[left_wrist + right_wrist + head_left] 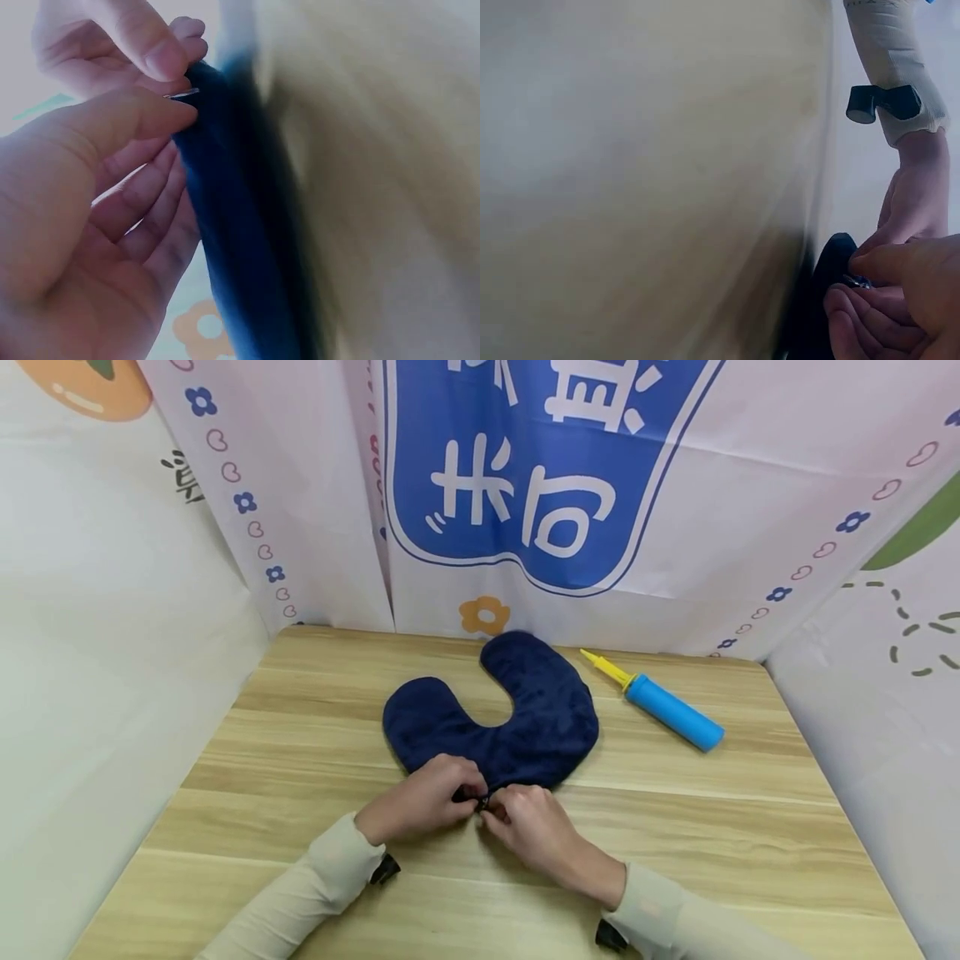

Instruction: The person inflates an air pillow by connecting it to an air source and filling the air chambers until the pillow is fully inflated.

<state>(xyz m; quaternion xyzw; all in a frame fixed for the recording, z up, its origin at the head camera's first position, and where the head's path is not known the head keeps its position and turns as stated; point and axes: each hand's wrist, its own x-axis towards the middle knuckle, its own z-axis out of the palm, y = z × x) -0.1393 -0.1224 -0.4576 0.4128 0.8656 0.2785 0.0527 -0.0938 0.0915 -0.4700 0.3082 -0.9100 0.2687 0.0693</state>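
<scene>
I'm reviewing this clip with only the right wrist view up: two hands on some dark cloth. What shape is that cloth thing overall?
Observer: The head view shows it is U-shaped, like a neck pillow.

Operator: Whereabouts on it is the work happening?

Observer: The left hand and right hand meet at the near side of its outer curve.

Operator: Does anything else lie on the table?

Observer: Yes, a blue pump with a yellow nozzle, to the right of the pillow.
</scene>
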